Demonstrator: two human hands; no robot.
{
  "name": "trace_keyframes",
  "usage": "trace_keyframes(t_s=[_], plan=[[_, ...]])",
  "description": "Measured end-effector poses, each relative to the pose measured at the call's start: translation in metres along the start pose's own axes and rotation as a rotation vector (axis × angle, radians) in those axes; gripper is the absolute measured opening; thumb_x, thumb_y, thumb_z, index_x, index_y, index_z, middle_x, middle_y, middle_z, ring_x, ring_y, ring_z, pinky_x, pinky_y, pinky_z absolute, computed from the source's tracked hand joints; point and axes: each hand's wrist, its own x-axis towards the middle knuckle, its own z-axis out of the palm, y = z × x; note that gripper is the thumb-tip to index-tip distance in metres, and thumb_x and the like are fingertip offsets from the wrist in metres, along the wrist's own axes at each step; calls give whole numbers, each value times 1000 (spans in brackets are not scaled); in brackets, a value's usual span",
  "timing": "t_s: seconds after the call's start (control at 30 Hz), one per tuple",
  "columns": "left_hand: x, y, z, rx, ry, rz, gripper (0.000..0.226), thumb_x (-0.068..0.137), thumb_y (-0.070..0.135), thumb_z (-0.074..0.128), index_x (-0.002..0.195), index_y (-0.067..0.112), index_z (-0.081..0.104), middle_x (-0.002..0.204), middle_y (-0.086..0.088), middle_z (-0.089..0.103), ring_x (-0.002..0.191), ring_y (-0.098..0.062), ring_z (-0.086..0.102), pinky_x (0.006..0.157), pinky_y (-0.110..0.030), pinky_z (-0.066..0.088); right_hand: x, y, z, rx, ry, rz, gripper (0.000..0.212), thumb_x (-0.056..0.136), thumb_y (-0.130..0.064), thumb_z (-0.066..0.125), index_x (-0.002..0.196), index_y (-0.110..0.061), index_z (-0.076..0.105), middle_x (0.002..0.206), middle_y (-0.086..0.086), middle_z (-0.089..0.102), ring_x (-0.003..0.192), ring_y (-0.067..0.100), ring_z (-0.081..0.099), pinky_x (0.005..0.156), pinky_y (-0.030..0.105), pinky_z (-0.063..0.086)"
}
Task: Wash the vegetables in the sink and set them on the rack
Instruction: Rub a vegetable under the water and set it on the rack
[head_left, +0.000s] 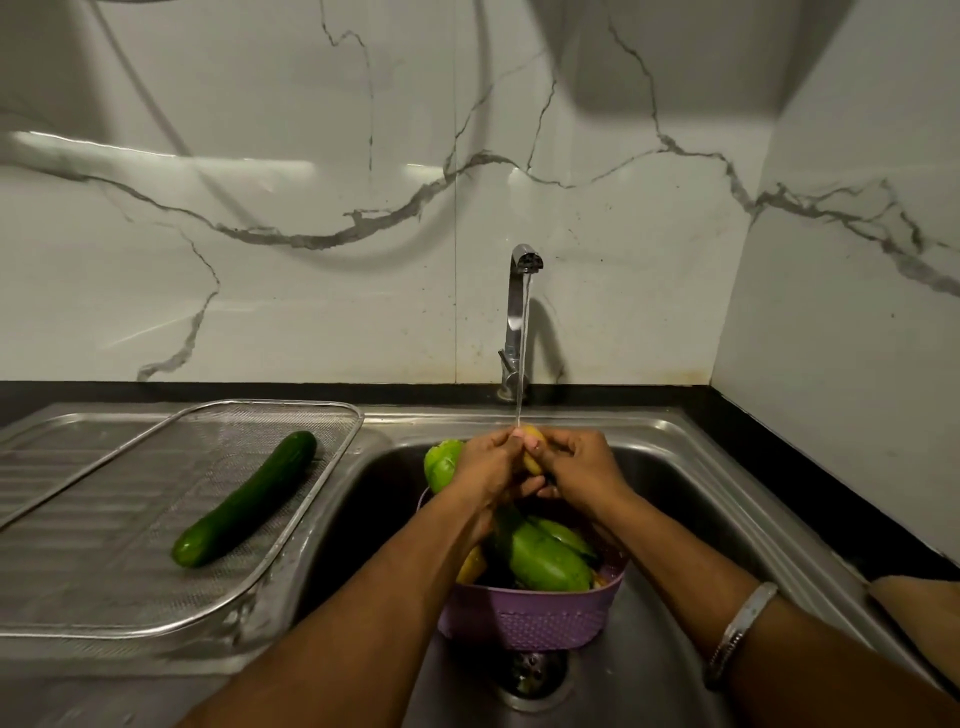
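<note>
Both hands meet over the steel sink (670, 457), right under the thin stream of water (523, 353) falling from the chrome tap (519, 312). The left hand (488, 465) and the right hand (582, 462) are curled round a small yellow vegetable (532, 452), gripping it between them so only its top and a strip of its side show. A silver bangle (740, 631) sits on the right forearm.

Below the wrists, in the basin, stands a purple perforated basket (530, 613) holding large green vegetables (545, 561) and something yellow at its left edge; another green piece pokes up behind the left hand. The drain (532, 675) lies just near of the basket.

To the left, on the ribbed steel drainboard (47, 478), rests a mesh rack (291, 525) with a wire rim. One dark green cucumber (247, 499) lies slantwise in it, alone.

Behind everything rises a glossy white marble-look wall (311, 291) with grey veins, turning a corner at far right. A black counter edge (810, 467) frames the sink on the far and right sides.
</note>
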Motion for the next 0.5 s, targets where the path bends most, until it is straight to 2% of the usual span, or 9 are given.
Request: trace_keyframes(t_s=[0.17,0.3,0.4,0.47,0.5], plan=[[-2,-3,7,-74,103,17,20,96,21,66,101,2,73,72,-13,67,53,-19,62,48,-25,55,0,0,-2,6,-7,-20,21,100,-22,62,116,-14,74,93,13,77,69,20,73,63,32,62],[0,-6,6,-61,145,34,20,93,26,70,97,6,75,64,-6,69,53,-17,64,54,-27,58,-1,-3,-4,-29,-23,-31,21,101,-21,60,115,-13,73,90,6,76,70,12,74,59,22,59],[2,-9,5,-28,162,52,19,93,27,70,91,9,76,72,-12,70,57,-21,65,56,-30,60,-1,-3,-3,-34,-42,-15,23,101,-23,60,118,-14,73,90,8,77,71,20,74,65,33,64],[6,-11,3,28,162,98,18,95,26,66,91,10,75,77,-13,72,61,-25,68,61,-36,62,-1,0,-3,-120,-68,-43,25,102,-22,58,123,-20,70,95,7,77,71,17,72,68,31,63],[10,-12,2,104,181,136,17,97,27,63,91,13,73,81,-12,73,68,-26,70,69,-41,63,-2,0,-2,-186,-89,-81,28,103,-19,56,127,-23,68,101,5,77,77,15,72,70,30,62]])
